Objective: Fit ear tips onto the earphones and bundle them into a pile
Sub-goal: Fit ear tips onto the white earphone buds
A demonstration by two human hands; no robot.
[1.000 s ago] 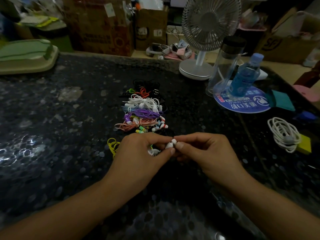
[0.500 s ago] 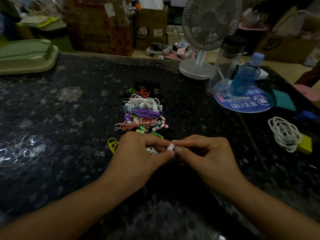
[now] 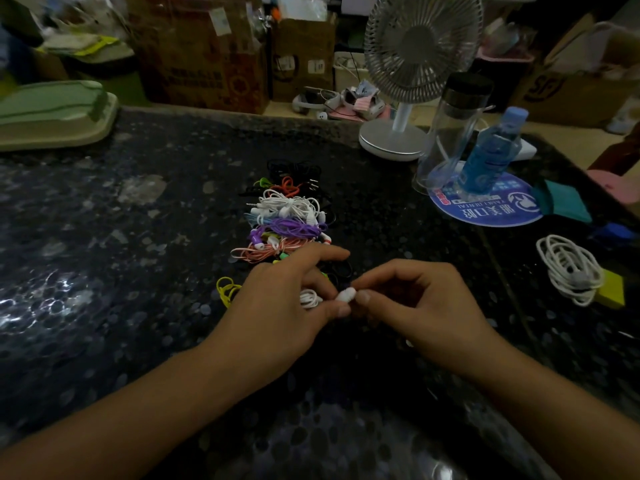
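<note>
Clear cylindrical bottle (image 3: 446, 133), black lid: contents indistinct. Small blue plastic bottle (image 3: 488, 157) beside it on dark speckled desk (image 3: 138, 271). Left hand (image 3: 287, 299) and right hand (image 3: 412, 299) both pinch white earbud (image 3: 346, 294).

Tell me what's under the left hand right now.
A white coiled earphone cord shows beneath the left hand, whose fingers pinch the white earbud together with the right hand. The palm hides the rest of the cord.
</note>
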